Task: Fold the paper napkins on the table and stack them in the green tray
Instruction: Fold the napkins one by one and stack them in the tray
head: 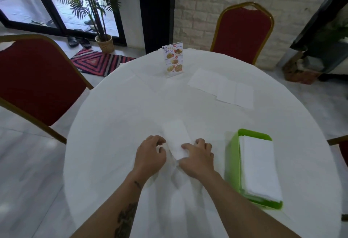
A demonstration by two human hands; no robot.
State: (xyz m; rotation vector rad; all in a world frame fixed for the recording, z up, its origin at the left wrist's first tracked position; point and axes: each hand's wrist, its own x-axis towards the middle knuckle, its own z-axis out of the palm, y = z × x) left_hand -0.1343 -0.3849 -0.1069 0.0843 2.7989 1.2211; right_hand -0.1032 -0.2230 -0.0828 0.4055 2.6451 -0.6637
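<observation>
A folded white paper napkin [176, 137] lies on the round white table [122, 115] just in front of me. My left hand [150, 155] rests at its left edge with fingers curled on the paper. My right hand [197, 157] presses on its near right corner, fingertips on the napkin. To the right stands the green tray [232, 155] holding a stack of folded white napkins [259, 164]. Farther back on the right, several unfolded napkins [222, 87] lie spread flat and overlapping.
A standing menu card [173, 58] is at the table's far middle. Red chairs with gold frames stand at the left [37, 79], the far right [244, 32] and the right edge [341, 149]. A potted palm and a striped rug are beyond the table.
</observation>
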